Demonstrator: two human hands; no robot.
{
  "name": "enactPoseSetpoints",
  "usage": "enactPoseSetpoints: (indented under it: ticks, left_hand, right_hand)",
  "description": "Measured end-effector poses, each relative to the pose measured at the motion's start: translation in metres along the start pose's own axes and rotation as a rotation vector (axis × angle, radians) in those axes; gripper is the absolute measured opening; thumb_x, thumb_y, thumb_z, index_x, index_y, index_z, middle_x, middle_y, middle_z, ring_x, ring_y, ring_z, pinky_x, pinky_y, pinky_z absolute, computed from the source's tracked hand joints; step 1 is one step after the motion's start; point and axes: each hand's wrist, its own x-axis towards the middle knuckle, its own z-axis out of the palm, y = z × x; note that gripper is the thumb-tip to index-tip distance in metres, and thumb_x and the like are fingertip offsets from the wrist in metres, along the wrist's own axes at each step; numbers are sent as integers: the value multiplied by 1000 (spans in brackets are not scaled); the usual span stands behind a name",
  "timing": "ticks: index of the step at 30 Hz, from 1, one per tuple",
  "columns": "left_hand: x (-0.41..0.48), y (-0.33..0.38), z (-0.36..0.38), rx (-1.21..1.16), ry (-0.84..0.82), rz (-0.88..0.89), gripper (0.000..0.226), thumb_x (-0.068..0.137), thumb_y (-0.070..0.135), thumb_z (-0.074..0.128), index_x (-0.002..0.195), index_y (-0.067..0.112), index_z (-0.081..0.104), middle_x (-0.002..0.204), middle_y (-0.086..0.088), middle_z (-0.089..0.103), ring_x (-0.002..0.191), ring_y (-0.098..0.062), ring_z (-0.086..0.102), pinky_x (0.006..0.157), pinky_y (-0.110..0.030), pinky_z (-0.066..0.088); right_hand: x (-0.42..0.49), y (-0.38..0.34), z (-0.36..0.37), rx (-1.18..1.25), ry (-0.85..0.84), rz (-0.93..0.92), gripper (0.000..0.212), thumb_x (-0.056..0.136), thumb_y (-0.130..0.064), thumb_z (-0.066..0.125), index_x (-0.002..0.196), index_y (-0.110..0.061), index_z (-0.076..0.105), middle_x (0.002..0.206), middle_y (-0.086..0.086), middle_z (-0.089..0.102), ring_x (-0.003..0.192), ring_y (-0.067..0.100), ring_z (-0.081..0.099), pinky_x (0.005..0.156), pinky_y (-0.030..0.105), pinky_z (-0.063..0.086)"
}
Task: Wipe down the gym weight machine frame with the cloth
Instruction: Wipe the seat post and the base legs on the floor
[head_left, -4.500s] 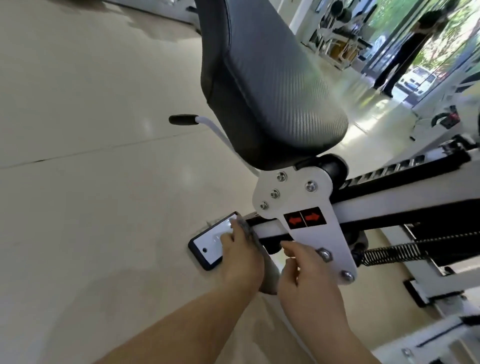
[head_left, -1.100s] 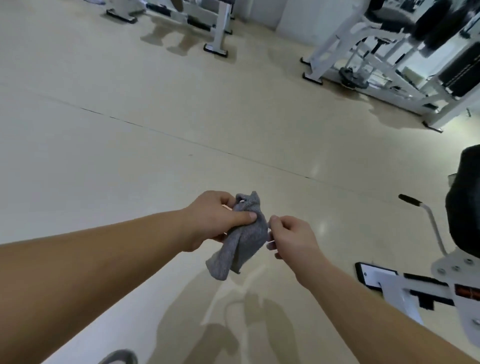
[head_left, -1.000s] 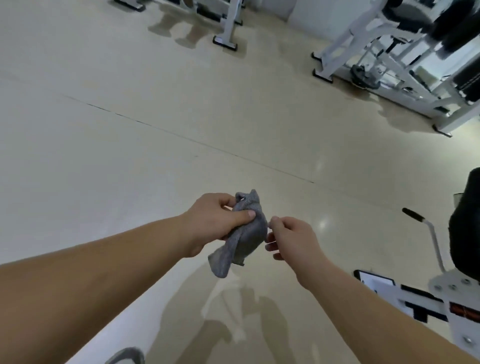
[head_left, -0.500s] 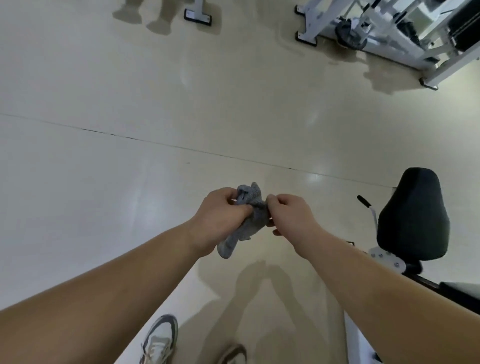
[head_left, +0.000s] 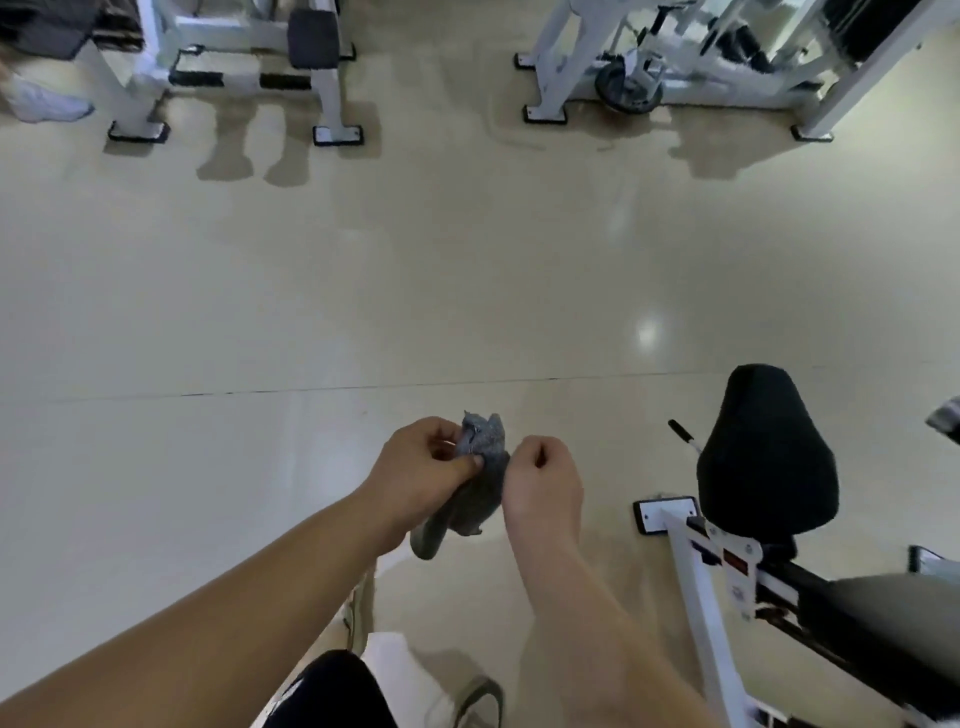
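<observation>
A small grey cloth (head_left: 480, 483) hangs bunched between both hands, in front of me above the floor. My left hand (head_left: 423, 475) pinches its upper part between thumb and fingers. My right hand (head_left: 543, 488) has its fingers curled at the cloth's right edge and holds it there. The weight machine's white frame (head_left: 698, 587) stands at the lower right, with a black padded seat (head_left: 766, 457) above it and a black-edged foot plate (head_left: 665, 514) on the floor. Both hands are well clear of the frame, to its left.
Beige glossy floor (head_left: 363, 291) spreads ahead. Two other white machines stand at the back: one at the back left (head_left: 234, 62), one at the back right (head_left: 675, 57). My legs and shoes (head_left: 467, 696) show at the bottom edge. A thin lever with a black grip (head_left: 683, 434) sticks out beside the seat.
I have moved away from the machine, which was right at my hands 4.5 s ago. The view has tilted up over the last second. Both hands still work the cloth between them.
</observation>
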Motion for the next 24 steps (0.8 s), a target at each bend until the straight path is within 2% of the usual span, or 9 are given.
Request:
enactPoseSetpoints:
  ticks: [3,5,7,9,11,14,18,21,24]
  left_hand:
    - [30,42,-2,28,-118,36,12,92,15,71,98,24,74,98,3,75,83,-13,73,55,-16,55]
    - [53,74,1,38,-219,51,17,94,15,67,99,29,75,99,5,75,77,-9,73,54,-15,54]
    - [78,109,9,71,-327,61,23,96,17,63,97,37,76,98,10,76,80,-7,74,66,-25,61]
    - [97,145,21,86,-394,16,27,98,19,56,99,36,77,97,7,78,90,-17,75,84,-41,62]
    - [113,178,41,75,-485,-31,28,102,23,50,101,28,78,99,-2,78,94,-26,75,92,-50,59]
    - [134,221,86,121,-555,5,27,103,33,52,100,23,77,101,-2,77,95,-23,75,94,-49,58]
    - [166,272,168,196,-584,45,19,94,45,66,97,28,76,98,6,77,98,-17,72,92,-48,58]
    - [189,304,226,304,-696,-24,42,84,67,66,107,32,71,105,5,76,102,-18,70,94,-47,57]
    - [205,338,268,350,-916,-110,36,97,54,58,112,25,72,105,-3,77,100,-25,73,86,-45,61]
  right_hand:
    - [19,-32,3,192,100,138,24,101,-30,44,82,-24,57,87,-2,63,80,20,60,64,32,44]
    - [41,-51,3,242,74,161,27,103,-28,45,81,-21,59,82,-2,62,75,18,58,60,29,41]
    - [68,-74,-10,323,40,155,31,104,-27,46,79,-13,60,76,-1,61,72,18,54,59,26,41]
    - [95,-93,-39,373,26,161,36,106,-28,47,79,-9,61,72,1,61,72,18,53,61,24,44]
    - [119,-105,-72,439,-33,180,39,106,-39,48,86,-13,69,83,6,71,82,20,65,78,33,57]
    - [152,-114,-129,440,-62,177,31,102,-46,53,94,-26,75,93,0,76,99,23,71,95,48,58]
    - [197,-117,-197,557,87,208,19,99,-41,62,96,-30,77,94,-6,76,100,17,71,92,47,60]
    - [234,-124,-226,700,305,215,20,99,-34,63,89,-25,77,88,-2,75,94,20,71,81,39,62]
    - [266,-136,-239,875,509,268,20,100,-28,62,87,-21,76,81,-2,73,83,14,69,66,24,54]
